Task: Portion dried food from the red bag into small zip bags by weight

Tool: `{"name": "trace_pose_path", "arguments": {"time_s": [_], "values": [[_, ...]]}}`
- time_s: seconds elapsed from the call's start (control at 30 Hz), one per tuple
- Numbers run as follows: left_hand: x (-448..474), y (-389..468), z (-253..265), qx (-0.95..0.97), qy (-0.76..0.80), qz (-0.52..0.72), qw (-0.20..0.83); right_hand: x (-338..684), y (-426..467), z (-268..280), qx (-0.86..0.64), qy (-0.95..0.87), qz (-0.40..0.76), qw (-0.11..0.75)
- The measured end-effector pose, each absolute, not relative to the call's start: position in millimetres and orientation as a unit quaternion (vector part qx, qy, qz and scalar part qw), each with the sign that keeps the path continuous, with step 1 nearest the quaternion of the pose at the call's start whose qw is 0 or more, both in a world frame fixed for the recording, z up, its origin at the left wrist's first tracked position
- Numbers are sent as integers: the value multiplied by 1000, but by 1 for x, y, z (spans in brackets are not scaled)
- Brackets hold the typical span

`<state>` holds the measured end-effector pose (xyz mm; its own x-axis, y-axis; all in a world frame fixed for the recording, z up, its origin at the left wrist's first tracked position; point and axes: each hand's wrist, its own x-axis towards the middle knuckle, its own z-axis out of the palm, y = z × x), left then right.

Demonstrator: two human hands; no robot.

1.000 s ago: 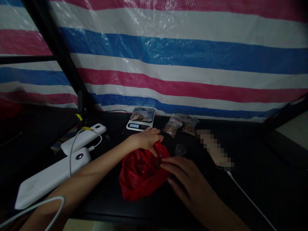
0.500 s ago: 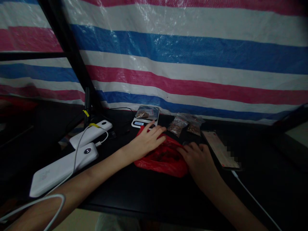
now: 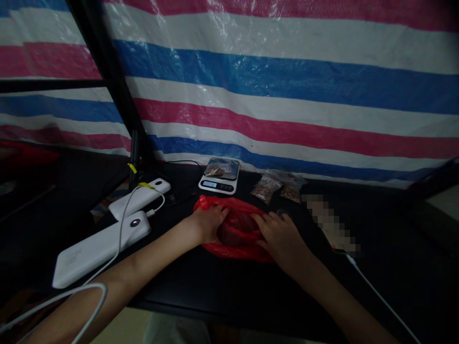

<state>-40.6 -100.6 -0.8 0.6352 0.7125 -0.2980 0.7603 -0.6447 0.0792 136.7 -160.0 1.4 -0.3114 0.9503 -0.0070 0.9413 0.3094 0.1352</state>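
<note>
A red plastic bag [image 3: 239,254] lies on the black table with its mouth spread toward me; what is inside is too dark to make out. My left hand [image 3: 211,223] is closed on the bag's left rim. Its right rim is gripped by my right hand [image 3: 278,236], fingers bent over the edge. Just behind the bag stands a white kitchen scale [image 3: 219,186] with a lit display. On its plate rests a small zip bag [image 3: 216,170] with brown bits in it. To the right of the scale, two more zip bags [image 3: 266,188] of brown pieces lie side by side.
Two white power banks [image 3: 102,248] with a white cable lie left of my left arm. A phone [image 3: 332,229], partly blurred out and plugged into a cable, lies at the right. A striped plastic sheet [image 3: 251,114] hangs behind the table, beside a black frame post [image 3: 103,62].
My left hand has come down from near the scale's buttons to the bag's left rim and gripped it. The bag's mouth is wider, and my right hand has shifted slightly left.
</note>
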Motion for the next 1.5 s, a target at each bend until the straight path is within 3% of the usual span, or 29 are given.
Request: {"name": "trace_pose_path", "arguments": {"time_s": [0.2, 0.43, 0.63, 1.13, 1.37, 1.5], "values": [[-42, -105, 7, 907, 398, -110, 85, 138, -157, 16, 545, 836, 56, 45], [-54, -101, 6, 924, 374, -7, 78, 129, -140, -4, 514, 854, 5, -83], [-59, -96, -5, 919, 386, 29, 72, 119, -131, -28, 506, 850, -26, -144], [-58, -86, -19, 914, 404, 12, -19, 107, -114, -27, 514, 852, 27, -98], [-55, -87, -11, 909, 413, 49, 32, 107, -111, -32, 504, 856, -20, -115], [-50, -92, 4, 908, 366, 146, 143, 113, -111, -39, 495, 854, -32, -157]]}}
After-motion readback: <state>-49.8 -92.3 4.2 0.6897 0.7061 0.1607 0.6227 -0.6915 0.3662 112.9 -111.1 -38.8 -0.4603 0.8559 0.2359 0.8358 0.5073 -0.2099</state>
